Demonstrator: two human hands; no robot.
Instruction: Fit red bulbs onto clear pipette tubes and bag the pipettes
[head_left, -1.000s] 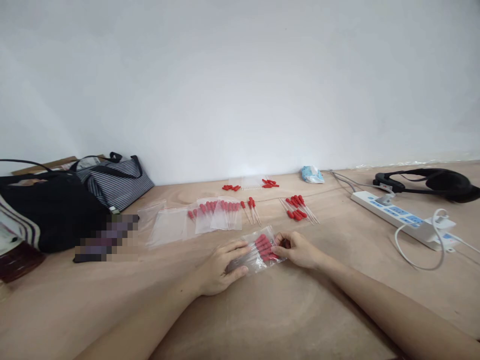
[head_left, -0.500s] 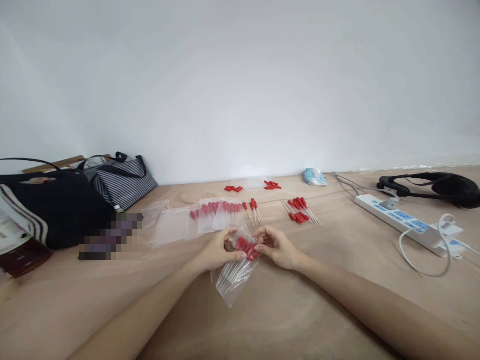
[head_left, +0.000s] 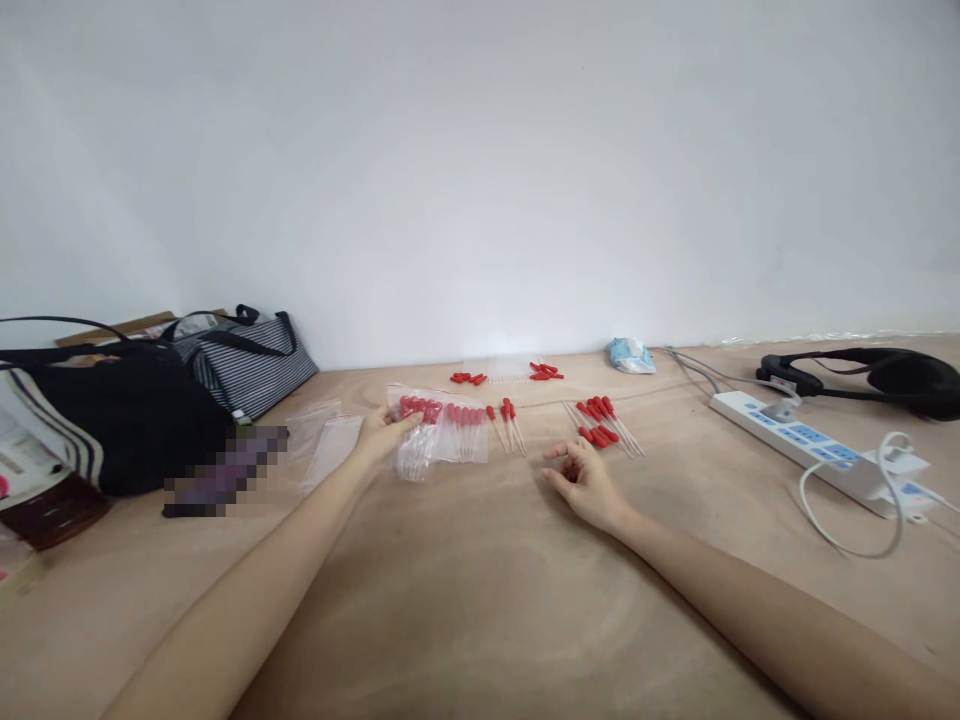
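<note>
Several droppers with red bulbs and thin pale stems lie inside a clear plastic bag (head_left: pixel 414 458). My left hand (head_left: pixel 384 432) pinches this bag by its left side, at the bulb end, over the row of bagged droppers (head_left: pixel 469 440). My right hand (head_left: pixel 589 490) is empty, its fingers bent and apart. It hovers just in front of a loose pile of droppers (head_left: pixel 598 420). Between the hands lie a few more loose droppers (head_left: pixel 508 425), stems toward me.
Farther back are red rubber bulbs (head_left: pixel 469 378), with more red bulbs (head_left: pixel 546 371) beside pale tubes. Flat clear bags (head_left: pixel 330 450) lie at left, near a black bag (head_left: pixel 150 420) and a striped bag (head_left: pixel 247 360). A white power strip (head_left: pixel 795 440) and a black headset (head_left: pixel 862 375) are at right.
My left hand has carried the bag of droppers away from me and leftward onto the other bags. My right hand has let go of the bag and moved right, toward the loose pile.
</note>
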